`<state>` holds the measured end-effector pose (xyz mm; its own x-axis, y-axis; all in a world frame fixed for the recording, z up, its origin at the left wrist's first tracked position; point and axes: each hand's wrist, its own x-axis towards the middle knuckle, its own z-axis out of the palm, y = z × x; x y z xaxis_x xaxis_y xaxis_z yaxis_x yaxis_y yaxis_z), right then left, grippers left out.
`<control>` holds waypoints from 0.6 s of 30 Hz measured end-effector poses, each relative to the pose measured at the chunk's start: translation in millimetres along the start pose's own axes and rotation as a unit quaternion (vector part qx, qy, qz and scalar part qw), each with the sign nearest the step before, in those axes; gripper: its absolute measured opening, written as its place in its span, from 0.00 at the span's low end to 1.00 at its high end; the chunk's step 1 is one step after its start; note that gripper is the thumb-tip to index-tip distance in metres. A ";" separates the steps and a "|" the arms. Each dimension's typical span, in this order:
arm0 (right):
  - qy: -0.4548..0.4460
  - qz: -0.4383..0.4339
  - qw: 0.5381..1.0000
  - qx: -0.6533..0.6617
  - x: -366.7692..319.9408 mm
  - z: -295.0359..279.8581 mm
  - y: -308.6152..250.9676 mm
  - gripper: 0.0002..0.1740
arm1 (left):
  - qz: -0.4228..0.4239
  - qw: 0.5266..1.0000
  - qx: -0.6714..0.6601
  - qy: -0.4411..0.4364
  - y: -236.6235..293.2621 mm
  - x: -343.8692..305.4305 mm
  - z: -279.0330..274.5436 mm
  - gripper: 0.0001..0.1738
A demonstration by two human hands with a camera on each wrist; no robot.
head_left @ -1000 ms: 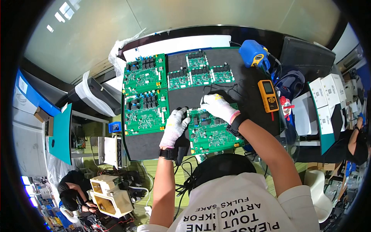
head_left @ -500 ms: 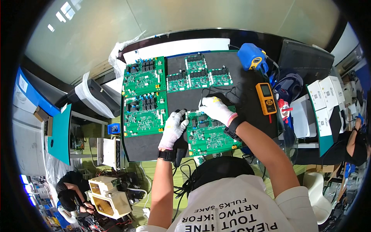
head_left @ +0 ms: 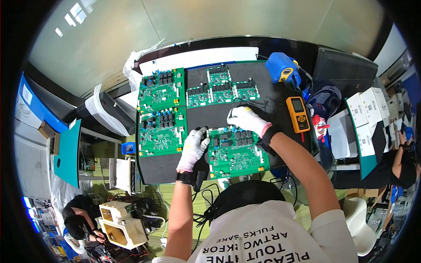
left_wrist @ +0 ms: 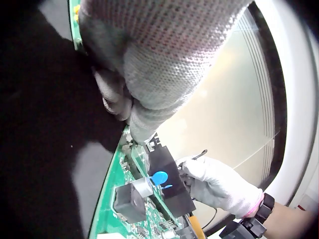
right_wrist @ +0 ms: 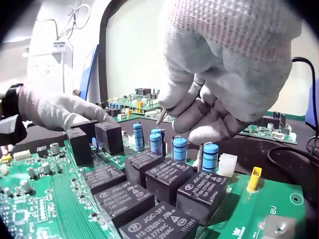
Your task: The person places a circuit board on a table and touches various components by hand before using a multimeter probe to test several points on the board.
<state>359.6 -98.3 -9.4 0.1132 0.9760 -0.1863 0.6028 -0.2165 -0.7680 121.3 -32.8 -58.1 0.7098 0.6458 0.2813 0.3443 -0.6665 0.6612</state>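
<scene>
My gloved left hand [head_left: 193,150] is at the upper left corner of a green circuit board [head_left: 239,161]. In the left wrist view, the fingers of the left hand [left_wrist: 159,74] pinch the board's edge [left_wrist: 102,204] beside black components. My gloved right hand [head_left: 246,119] is above the board's far edge. Between its thumb and fingers, in the right wrist view, the right hand [right_wrist: 224,64] pinches a thin probe [right_wrist: 161,116], tip pointing down behind blue cylindrical components [right_wrist: 179,148] and black relays [right_wrist: 202,193]. Whether the tip touches anything cannot be told.
Two large green boards [head_left: 162,135] lie at the left of the dark mat [head_left: 160,172], and several smaller ones [head_left: 221,93] at the back. An orange meter [head_left: 298,115], a blue device [head_left: 280,68] and a black cable [head_left: 263,104] are to the right. Other people sit at both sides.
The head view has shifted slightly, moving the table's contents left and down. My right hand has moved slightly away from the board's near side; my left hand stays at the corner.
</scene>
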 end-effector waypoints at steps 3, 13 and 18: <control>0.012 -0.019 0.999 -0.024 2.1 4.1 3.3 0.16 | 0.017 1.000 0.023 0.013 3.6 -0.7 0.3 0.24; -0.002 -0.039 0.999 -0.007 4.0 10.5 11.2 0.17 | 0.006 0.999 0.044 -0.002 1.4 -0.1 0.9 0.24; -0.003 -0.034 0.999 -0.017 0.5 8.8 8.9 0.17 | -0.014 0.999 0.033 -0.015 2.6 0.2 -0.5 0.24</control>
<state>358.1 -100.0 -21.7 0.0652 0.9883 -0.1378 0.6354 -0.1476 -0.7580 122.1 -34.3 -55.9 0.7170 0.6540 0.2410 0.4037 -0.6716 0.6213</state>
